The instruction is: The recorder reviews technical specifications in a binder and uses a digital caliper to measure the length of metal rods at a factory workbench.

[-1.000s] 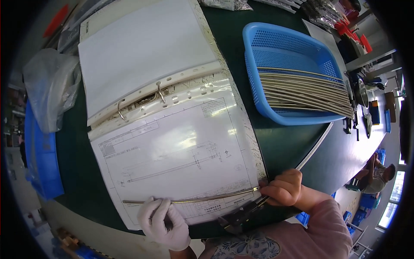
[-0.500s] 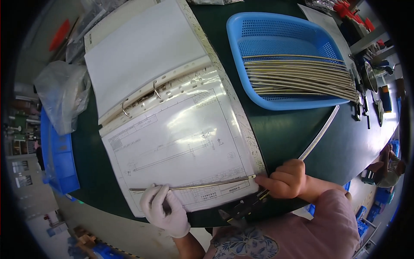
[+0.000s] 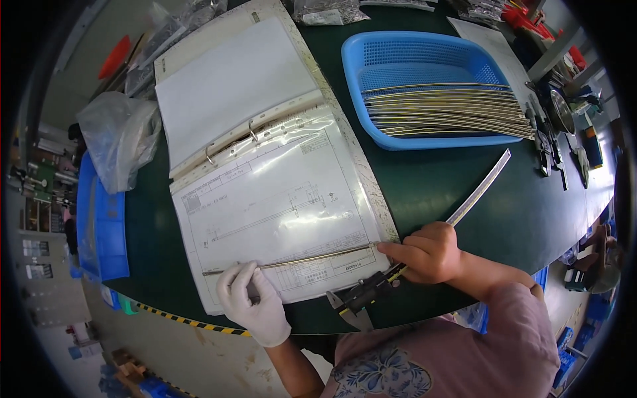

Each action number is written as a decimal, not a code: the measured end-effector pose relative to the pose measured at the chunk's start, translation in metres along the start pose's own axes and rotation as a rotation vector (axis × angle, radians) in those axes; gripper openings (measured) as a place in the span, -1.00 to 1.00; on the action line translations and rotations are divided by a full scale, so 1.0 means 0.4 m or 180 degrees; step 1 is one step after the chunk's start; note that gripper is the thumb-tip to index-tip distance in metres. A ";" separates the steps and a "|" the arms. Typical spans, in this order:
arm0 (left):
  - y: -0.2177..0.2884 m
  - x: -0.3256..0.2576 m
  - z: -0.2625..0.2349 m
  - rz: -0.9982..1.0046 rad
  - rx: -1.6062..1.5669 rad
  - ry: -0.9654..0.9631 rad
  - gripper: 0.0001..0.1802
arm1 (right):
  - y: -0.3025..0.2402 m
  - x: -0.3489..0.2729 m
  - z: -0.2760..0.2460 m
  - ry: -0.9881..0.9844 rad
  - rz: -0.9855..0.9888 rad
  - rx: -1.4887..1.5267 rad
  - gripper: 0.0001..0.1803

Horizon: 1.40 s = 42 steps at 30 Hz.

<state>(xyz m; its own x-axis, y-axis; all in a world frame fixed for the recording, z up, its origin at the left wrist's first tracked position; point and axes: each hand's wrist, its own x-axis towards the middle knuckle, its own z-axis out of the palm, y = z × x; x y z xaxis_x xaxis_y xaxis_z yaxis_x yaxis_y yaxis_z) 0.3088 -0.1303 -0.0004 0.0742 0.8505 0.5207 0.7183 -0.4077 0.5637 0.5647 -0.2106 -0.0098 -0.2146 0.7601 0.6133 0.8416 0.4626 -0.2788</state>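
My left hand (image 3: 255, 302), in a white glove, pinches a thin metal rod (image 3: 315, 257) near its left end. The rod lies across the lower part of a printed technical drawing (image 3: 265, 212) in a clear sleeve, inside an open ring binder (image 3: 232, 140). My bare right hand (image 3: 428, 253) is closed round the beam of a caliper (image 3: 369, 292). Its dark body and jaws hang toward me below the hand, and the beam sticks out beyond it to the upper right. The right index fingertip points at the rod's right end, touching or nearly touching it.
A blue perforated basket (image 3: 368, 126) holding many similar rods (image 3: 444, 109) stands at the far right. More tools (image 3: 549, 149) lie beyond it on the green table (image 3: 438, 182). Plastic bags (image 3: 119, 139) and a blue bin (image 3: 106, 225) are at left. A person sits at far right.
The whole view has shifted, with the hands and rod now slightly higher. The caliper's jaws have swung up into clearer view below my right hand. Both hands keep their grips.
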 end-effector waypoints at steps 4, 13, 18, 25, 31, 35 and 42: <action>-0.013 -0.001 0.000 0.0109 0.0032 0.0074 -0.79 | -0.002 0.004 0.008 -0.0001 0.0011 0.0063 -0.64; -0.008 -0.004 -0.004 0.0106 0.0115 0.0104 -0.80 | -0.005 -0.005 -0.006 -0.0187 0.0101 0.0195 -0.50; -0.005 -0.003 0.001 0.0009 0.0131 0.0122 -0.80 | -0.003 -0.002 -0.007 -0.0202 0.0137 0.0187 -0.51; -0.005 -0.004 0.002 0.0061 0.0118 0.0133 -0.80 | 0.001 -0.003 -0.003 -0.0124 0.0111 0.0283 -0.51; -0.005 -0.005 0.002 0.0019 0.0030 0.0129 -0.79 | -0.006 0.006 -0.014 -0.0317 0.0076 0.0118 -0.44; -0.006 -0.005 0.000 0.0045 0.0044 0.0126 -0.80 | -0.006 -0.006 0.002 -0.0277 0.0096 0.0082 -0.41; 0.000 -0.004 -0.002 -0.0022 0.0031 0.0109 -0.80 | -0.010 0.003 -0.005 -0.0420 0.0170 0.0147 -0.52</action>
<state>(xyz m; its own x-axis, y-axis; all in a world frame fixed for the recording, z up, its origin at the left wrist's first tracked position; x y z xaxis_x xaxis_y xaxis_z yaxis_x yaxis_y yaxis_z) 0.3081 -0.1318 -0.0008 0.0457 0.8413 0.5386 0.7255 -0.3986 0.5610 0.5619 -0.2126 -0.0064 -0.2359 0.8362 0.4951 0.8305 0.4380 -0.3441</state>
